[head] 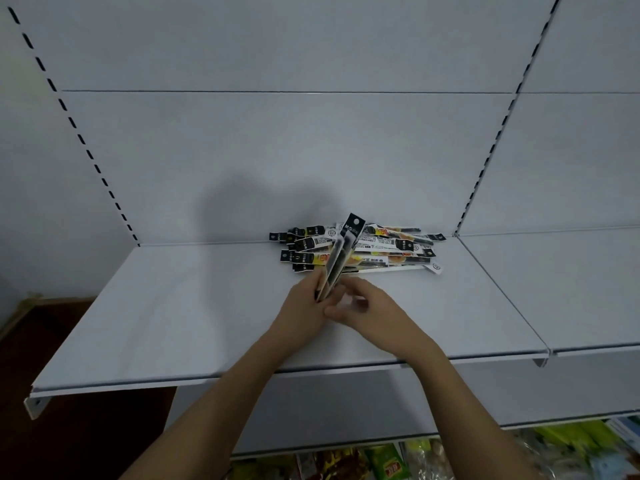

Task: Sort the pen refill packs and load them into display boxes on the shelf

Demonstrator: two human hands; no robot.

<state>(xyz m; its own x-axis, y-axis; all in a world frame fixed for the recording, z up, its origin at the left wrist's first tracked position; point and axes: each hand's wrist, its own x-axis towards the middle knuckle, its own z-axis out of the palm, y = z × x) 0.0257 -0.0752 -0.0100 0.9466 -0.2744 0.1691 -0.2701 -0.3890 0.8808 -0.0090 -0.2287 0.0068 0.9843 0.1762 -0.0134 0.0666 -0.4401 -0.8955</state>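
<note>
A small bunch of refill packs (341, 258) stands tilted in the left hand (304, 306), fingers curled round it; their number is unclear. The right hand (363, 308) pinches the bunch's lower end. A pile of packs (384, 251), too overlapped to count, lies mid-frame on the white shelf (173, 306).

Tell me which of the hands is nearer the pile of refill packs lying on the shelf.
Left. The left hand, gripping a few raised packs, sits just in front of the pile. The right hand is beside it, slightly further back toward the shelf front edge.
</note>
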